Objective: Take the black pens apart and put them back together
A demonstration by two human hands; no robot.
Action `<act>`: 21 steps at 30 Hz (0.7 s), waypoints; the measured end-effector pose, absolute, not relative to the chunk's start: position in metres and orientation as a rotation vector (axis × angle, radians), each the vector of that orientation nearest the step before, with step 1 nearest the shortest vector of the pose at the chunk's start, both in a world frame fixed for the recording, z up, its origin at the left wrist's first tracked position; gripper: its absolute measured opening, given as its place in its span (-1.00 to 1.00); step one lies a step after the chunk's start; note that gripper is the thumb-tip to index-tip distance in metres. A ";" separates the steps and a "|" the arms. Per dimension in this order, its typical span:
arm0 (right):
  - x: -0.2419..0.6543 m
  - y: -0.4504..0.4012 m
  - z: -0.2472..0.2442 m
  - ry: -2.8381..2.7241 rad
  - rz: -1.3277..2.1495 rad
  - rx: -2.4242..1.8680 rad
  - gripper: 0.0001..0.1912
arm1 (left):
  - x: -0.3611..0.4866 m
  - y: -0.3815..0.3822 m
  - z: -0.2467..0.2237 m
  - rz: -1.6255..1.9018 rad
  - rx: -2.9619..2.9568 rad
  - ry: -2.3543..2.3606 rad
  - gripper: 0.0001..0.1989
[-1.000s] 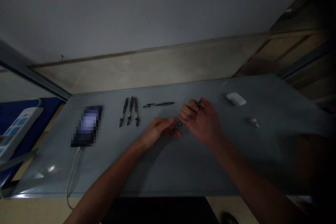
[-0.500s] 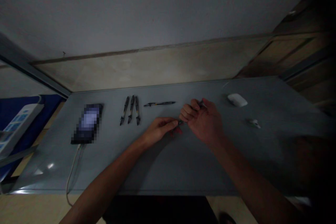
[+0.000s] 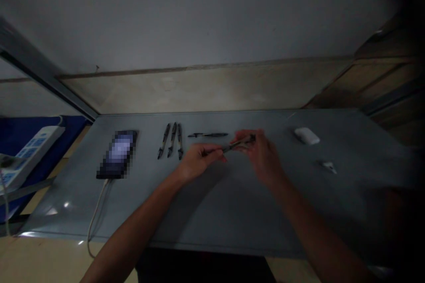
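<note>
A dark pen point(image 3: 232, 146) is held slantwise above the grey table between both hands. My left hand point(image 3: 201, 159) is closed on its lower left end, thumb pressed on it. My right hand point(image 3: 260, 152) grips the upper right end between thumb and fingers; small details there are blurred. Beyond my hands a single dark pen point(image 3: 208, 135) lies sideways on the table. To its left, three similar pens lie side by side: a left one point(image 3: 164, 141), a middle one point(image 3: 172, 140) and a right one point(image 3: 179, 141).
A phone point(image 3: 117, 154) with a cable point(image 3: 96, 212) lies on the table's left part. On the right are a white rounded object point(image 3: 307, 135) and a small white piece point(image 3: 329, 167). A power strip point(image 3: 31, 152) sits on a blue surface beyond the table's left edge.
My right hand has turned and its fingers have shifted, so more of the held pen shows between my hands. The whole view has moved slightly; the things on the table appear further right.
</note>
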State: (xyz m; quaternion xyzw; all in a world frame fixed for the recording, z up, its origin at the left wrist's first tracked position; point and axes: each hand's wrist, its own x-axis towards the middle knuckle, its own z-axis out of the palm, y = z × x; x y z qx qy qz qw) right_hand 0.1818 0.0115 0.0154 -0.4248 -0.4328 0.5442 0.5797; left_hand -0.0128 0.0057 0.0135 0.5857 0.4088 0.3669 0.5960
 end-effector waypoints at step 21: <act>0.161 -0.008 0.001 -1.980 0.970 -1.158 -0.68 | -0.072 0.035 0.037 1.174 1.469 1.405 -0.66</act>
